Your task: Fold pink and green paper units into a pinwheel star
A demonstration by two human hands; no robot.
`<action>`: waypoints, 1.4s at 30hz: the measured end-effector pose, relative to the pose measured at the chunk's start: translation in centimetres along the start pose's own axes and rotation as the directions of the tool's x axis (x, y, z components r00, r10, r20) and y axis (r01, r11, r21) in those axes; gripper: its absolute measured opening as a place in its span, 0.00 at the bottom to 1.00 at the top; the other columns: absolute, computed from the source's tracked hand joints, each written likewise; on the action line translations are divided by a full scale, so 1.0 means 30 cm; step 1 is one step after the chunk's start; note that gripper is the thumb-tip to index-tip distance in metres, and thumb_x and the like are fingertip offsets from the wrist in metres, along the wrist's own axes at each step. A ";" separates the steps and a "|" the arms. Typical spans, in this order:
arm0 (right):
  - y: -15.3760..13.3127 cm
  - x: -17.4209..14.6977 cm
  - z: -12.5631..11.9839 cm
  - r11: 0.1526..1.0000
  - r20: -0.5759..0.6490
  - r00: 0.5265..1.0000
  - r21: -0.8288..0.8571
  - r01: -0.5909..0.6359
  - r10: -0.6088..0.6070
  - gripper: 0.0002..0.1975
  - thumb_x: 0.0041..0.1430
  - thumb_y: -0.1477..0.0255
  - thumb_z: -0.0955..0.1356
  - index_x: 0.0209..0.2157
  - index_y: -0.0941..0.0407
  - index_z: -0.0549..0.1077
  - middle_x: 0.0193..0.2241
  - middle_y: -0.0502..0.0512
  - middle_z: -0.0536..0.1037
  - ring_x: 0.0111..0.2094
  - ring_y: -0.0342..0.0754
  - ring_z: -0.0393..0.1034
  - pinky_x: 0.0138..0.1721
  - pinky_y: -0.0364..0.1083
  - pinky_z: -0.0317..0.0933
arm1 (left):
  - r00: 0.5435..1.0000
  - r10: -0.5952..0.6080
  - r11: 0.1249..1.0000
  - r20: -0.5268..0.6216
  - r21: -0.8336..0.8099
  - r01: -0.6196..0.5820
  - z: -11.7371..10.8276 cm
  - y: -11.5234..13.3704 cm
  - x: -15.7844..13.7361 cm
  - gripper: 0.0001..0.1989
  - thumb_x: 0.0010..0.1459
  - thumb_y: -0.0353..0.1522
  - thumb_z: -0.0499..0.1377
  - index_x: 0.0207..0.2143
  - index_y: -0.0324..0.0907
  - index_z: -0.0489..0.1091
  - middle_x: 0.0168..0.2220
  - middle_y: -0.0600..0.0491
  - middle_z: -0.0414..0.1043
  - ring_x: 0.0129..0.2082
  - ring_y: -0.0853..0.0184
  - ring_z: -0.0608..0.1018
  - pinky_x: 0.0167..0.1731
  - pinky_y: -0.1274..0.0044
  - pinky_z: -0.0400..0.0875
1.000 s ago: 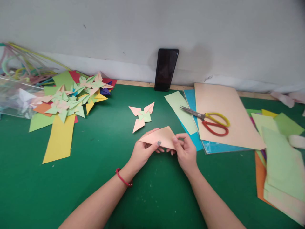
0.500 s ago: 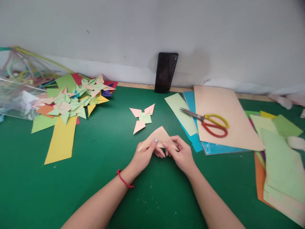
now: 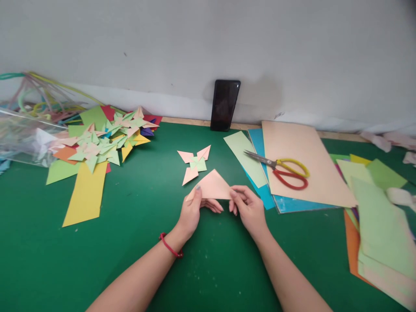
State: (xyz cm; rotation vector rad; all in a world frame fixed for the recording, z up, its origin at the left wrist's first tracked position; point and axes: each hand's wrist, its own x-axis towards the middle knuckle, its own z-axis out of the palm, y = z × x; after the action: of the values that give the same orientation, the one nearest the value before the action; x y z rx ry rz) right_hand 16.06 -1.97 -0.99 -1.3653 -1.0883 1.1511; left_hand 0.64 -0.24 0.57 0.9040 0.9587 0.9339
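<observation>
A folded pink sheet of paper [image 3: 212,184], roughly triangular with its peak pointing away from me, is held up between both hands. My left hand [image 3: 195,210] pinches its left end, thumb on top and fingers beneath. At the right corner, my right hand [image 3: 248,208] grips the paper between thumb and fingers. Just beyond lies a pink and green folded paper star [image 3: 197,163], flat on the green table [image 3: 146,260], touched by neither hand.
Scissors [image 3: 276,167] rest on stacked paper sheets [image 3: 302,143] to the right. A dark phone [image 3: 225,105] leans against the wall. Several folded stars [image 3: 97,145] and a yellow sheet [image 3: 85,195] lie left, beside a clear plastic bag [image 3: 29,134]. More coloured paper [image 3: 380,225] is at far right.
My right hand has slid outward to the paper's right corner, and my left thumb has shifted left. More of the pink paper's face now shows. The view has tilted slightly.
</observation>
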 end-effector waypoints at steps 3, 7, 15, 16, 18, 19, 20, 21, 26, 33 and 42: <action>0.001 0.000 -0.001 1.000 -0.018 1.000 -0.018 -0.004 0.004 0.11 0.56 0.63 0.65 0.35 0.57 0.68 0.12 0.43 0.67 0.11 0.38 0.55 0.13 0.39 0.51 | 1.000 -0.008 1.000 0.011 0.011 0.008 -0.002 0.000 0.001 0.35 0.60 0.49 0.39 0.23 0.31 0.71 0.23 0.41 0.75 0.23 0.64 0.77 0.28 0.74 0.71; 0.001 0.002 0.003 1.000 -0.028 1.000 -0.002 -0.010 0.010 0.10 0.56 0.63 0.65 0.34 0.56 0.69 0.12 0.43 0.67 0.11 0.38 0.55 0.13 0.38 0.51 | 1.000 0.025 1.000 -0.014 -0.018 -0.025 -0.004 -0.009 0.001 0.31 0.61 0.47 0.41 0.25 0.31 0.70 0.22 0.43 0.75 0.22 0.65 0.77 0.27 0.74 0.71; -0.014 -0.006 -0.005 0.999 0.077 0.997 0.040 -0.010 0.007 0.10 0.54 0.64 0.67 0.33 0.57 0.69 0.17 0.48 0.74 0.16 0.41 0.64 0.20 0.42 0.60 | 0.998 0.051 0.996 -0.039 0.076 -0.048 0.005 0.009 -0.002 0.24 0.59 0.44 0.48 0.25 0.35 0.70 0.20 0.48 0.75 0.20 0.67 0.75 0.27 0.75 0.71; -0.017 -0.007 -0.005 0.999 0.090 0.996 0.031 -0.012 0.009 0.10 0.54 0.64 0.67 0.31 0.57 0.69 0.18 0.49 0.74 0.16 0.41 0.65 0.20 0.42 0.61 | 0.999 0.039 0.988 -0.027 0.152 -0.035 0.007 0.014 -0.002 0.23 0.59 0.43 0.49 0.23 0.35 0.71 0.20 0.49 0.75 0.21 0.67 0.76 0.28 0.76 0.71; -0.020 -0.008 -0.004 1.000 0.097 0.995 0.009 -0.013 0.012 0.10 0.54 0.64 0.67 0.28 0.57 0.69 0.18 0.49 0.74 0.16 0.41 0.64 0.20 0.42 0.60 | 0.999 0.030 0.963 -0.015 0.269 -0.025 0.008 0.022 -0.003 0.21 0.57 0.41 0.52 0.20 0.37 0.73 0.20 0.51 0.74 0.22 0.68 0.75 0.30 0.77 0.71; -0.020 -0.009 -0.003 1.000 0.097 0.995 0.002 -0.014 0.014 0.10 0.54 0.64 0.67 0.28 0.56 0.68 0.17 0.49 0.74 0.16 0.41 0.64 0.19 0.42 0.60 | 1.000 0.025 0.953 -0.002 0.303 -0.023 0.007 0.022 -0.003 0.20 0.57 0.41 0.53 0.20 0.37 0.73 0.20 0.51 0.74 0.22 0.68 0.76 0.30 0.78 0.71; -0.020 -0.009 -0.002 1.000 0.099 0.995 -0.003 -0.015 0.015 0.10 0.55 0.64 0.67 0.27 0.56 0.68 0.17 0.49 0.74 0.16 0.41 0.64 0.19 0.42 0.60 | 1.000 0.020 0.946 0.013 0.323 -0.024 0.006 0.021 -0.003 0.19 0.56 0.40 0.54 0.21 0.38 0.74 0.21 0.52 0.74 0.23 0.68 0.76 0.31 0.77 0.71; -0.020 -0.010 -0.002 1.000 0.105 0.994 -0.006 -0.015 0.016 0.10 0.55 0.64 0.66 0.27 0.56 0.68 0.17 0.49 0.74 0.15 0.41 0.63 0.19 0.41 0.60 | 0.999 0.019 0.942 0.029 0.334 -0.027 0.005 0.018 -0.003 0.17 0.56 0.40 0.54 0.21 0.39 0.74 0.21 0.52 0.75 0.24 0.67 0.76 0.31 0.77 0.71; -0.021 -0.018 -0.003 0.999 0.174 0.985 -0.034 0.021 -0.015 0.09 0.56 0.65 0.66 0.29 0.56 0.68 0.17 0.48 0.73 0.16 0.41 0.64 0.21 0.41 0.60 | 1.000 -0.005 0.923 0.023 0.384 -0.004 -0.006 0.002 -0.004 0.15 0.54 0.39 0.56 0.24 0.40 0.74 0.26 0.52 0.77 0.28 0.65 0.77 0.37 0.75 0.71; -0.029 -0.015 0.001 1.000 0.167 0.986 -0.002 -0.018 0.018 0.09 0.57 0.65 0.65 0.28 0.56 0.67 0.16 0.47 0.73 0.15 0.40 0.64 0.20 0.41 0.58 | 0.999 -0.047 0.974 0.007 0.222 0.045 0.000 0.005 0.004 0.21 0.58 0.42 0.51 0.23 0.38 0.73 0.24 0.50 0.76 0.24 0.67 0.77 0.33 0.76 0.72; -0.022 0.000 -0.008 0.993 0.065 0.997 0.110 -0.046 0.039 0.10 0.57 0.65 0.65 0.29 0.57 0.68 0.13 0.47 0.73 0.12 0.39 0.61 0.16 0.38 0.55 | 0.998 0.054 0.990 0.011 -0.132 -0.052 -0.018 -0.009 0.014 0.29 0.62 0.45 0.41 0.26 0.30 0.69 0.23 0.42 0.75 0.20 0.65 0.77 0.25 0.75 0.70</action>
State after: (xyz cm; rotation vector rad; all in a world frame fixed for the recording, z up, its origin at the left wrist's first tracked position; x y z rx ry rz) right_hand 16.28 -1.95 -0.31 -1.2784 -1.0281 1.2741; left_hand 0.32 0.16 0.06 0.8266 0.8544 1.0225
